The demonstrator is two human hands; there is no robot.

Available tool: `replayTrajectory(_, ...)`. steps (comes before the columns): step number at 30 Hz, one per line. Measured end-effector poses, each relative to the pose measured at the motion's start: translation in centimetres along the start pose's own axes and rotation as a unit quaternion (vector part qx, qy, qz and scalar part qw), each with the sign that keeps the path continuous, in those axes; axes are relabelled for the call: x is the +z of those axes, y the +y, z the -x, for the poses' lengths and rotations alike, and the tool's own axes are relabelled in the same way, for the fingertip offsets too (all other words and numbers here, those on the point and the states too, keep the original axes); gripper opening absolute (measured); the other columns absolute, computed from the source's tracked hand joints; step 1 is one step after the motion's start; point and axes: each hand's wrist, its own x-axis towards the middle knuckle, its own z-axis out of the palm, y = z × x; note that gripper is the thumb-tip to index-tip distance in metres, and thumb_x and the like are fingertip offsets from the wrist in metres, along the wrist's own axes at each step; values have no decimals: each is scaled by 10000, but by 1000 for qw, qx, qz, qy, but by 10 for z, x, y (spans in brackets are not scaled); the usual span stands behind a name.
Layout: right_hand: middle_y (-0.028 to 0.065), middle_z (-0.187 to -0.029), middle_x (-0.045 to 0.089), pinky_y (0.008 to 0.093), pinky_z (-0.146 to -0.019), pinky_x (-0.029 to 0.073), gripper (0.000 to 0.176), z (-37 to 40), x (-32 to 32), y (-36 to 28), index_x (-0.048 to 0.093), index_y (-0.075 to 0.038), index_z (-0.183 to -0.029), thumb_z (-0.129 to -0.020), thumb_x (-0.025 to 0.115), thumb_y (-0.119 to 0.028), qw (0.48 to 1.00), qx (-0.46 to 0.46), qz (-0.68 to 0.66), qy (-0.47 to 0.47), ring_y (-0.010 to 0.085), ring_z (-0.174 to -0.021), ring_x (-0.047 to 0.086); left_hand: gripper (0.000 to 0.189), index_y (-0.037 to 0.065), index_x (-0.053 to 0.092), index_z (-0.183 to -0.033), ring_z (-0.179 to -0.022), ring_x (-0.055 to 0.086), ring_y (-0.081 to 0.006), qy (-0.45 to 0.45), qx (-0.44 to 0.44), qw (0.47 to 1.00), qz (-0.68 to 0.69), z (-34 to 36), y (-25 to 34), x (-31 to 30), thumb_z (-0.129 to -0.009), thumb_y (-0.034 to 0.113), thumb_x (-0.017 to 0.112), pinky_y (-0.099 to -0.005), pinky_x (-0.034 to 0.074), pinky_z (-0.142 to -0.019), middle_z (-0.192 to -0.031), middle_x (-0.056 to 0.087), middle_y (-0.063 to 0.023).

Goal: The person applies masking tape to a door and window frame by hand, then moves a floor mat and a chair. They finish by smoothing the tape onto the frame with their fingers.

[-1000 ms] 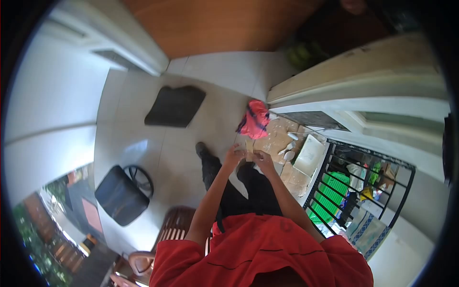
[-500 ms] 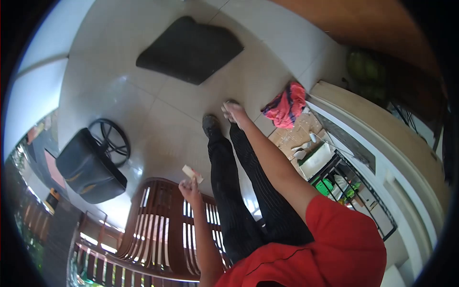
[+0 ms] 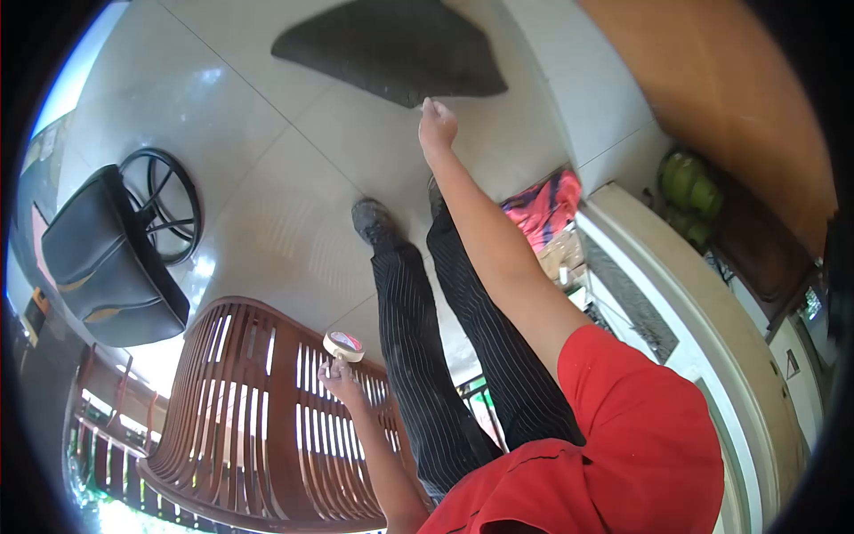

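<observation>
My left hand [image 3: 339,377] is closed on a roll of pale tape [image 3: 343,346], held by its lower edge above the slatted brown bench. The roll's pink inner ring faces up. My right hand [image 3: 438,123] is stretched out ahead, its fingers pinched together just below the near corner of the dark mat [image 3: 396,49]. Whatever may be between those fingertips is too small to make out. My two hands are well apart.
A slatted wooden bench [image 3: 258,409] stands at the lower left, and a black padded stool [image 3: 116,258] with a wheel-like base is beyond it. A red and dark cloth [image 3: 547,209] lies by the cabinet edge [image 3: 694,267] on the right. My shoes are on the tiles.
My right hand has moved forward from near my foot to the mat's corner, its fingers now pinched. The tape roll in my left hand has turned to show its ring. The view has shifted.
</observation>
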Motion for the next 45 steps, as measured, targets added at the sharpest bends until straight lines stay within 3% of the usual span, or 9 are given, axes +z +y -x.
replayTrajectory(3,201,-807,618,381,-690,459,296,87,-62,-151,638,-19,-871,-818,561,-300,965,-234,117,-3,329,-788,609,302,41,356,-1042,-804,501,-125,-43,51,996,63,30,39,15,-822,-4,559,-237,418,-700,-875,521,-72)
replayTrajectory(10,173,-835,640,369,-706,480,326,255,-88,-344,633,-20,-958,-832,545,-308,893,-354,165,-224,305,-776,629,369,36,389,-1034,-775,513,-106,-43,103,988,111,67,106,15,-781,70,656,-235,413,-679,-840,529,-52)
replayTrajectory(11,105,-792,641,283,-639,473,301,275,-84,-358,607,40,-925,-865,545,-248,865,-423,141,-230,147,-677,602,374,36,391,-1032,-766,510,-98,-43,120,984,128,61,102,16,-781,87,664,-230,407,-665,-824,531,-50)
replayTrajectory(19,102,-851,561,259,-541,483,264,522,-44,-484,519,41,-966,-894,501,-212,762,-347,-60,-543,132,-673,614,404,50,382,-1044,-608,446,-65,7,181,970,164,35,82,-6,-780,132,676,-202,366,-487,-813,535,-49)
replayTrajectory(29,167,-1138,268,350,-565,576,263,567,129,-392,362,-29,-1062,-885,486,-179,726,-272,-107,-622,279,-980,525,375,43,395,-1026,-625,458,-84,84,133,968,194,23,75,-47,-784,134,666,-211,372,-502,-805,523,-48)
replayTrajectory(34,171,-1264,220,433,-887,431,275,504,206,-236,471,-8,-999,-849,568,-217,665,-644,17,-379,303,-1203,325,361,47,392,-1023,-626,471,-93,82,72,966,234,22,51,-45,-787,120,656,-216,381,-498,-829,529,-58)
replayTrajectory(39,197,-1367,143,416,-986,300,206,526,180,-236,532,-32,-901,-824,598,-211,697,-415,14,-584,379,-1256,241,356,53,419,-994,-775,483,-133,73,19,957,280,35,46,-53,-761,116,681,-268,418,-689,-848,509,-60)
replayTrajectory(43,218,-1407,130,448,-1014,264,193,532,183,-275,565,-74,-868,-797,614,-248,608,-610,77,-502,423,-1270,210,361,52,405,-1000,-765,475,-129,52,-35,950,306,38,63,-65,-768,116,675,-260,414,-678,-845,503,-50)
replayTrajectory(45,227,-1393,199,500,-1014,248,196,533,187,-300,593,-80,-813,-764,630,-265,439,-778,152,-422,429,-1262,232,362,50,400,-1002,-766,474,-128,45,-56,950,304,33,62,-67,-771,113,672,-257,412,-674,-841,501,-48)
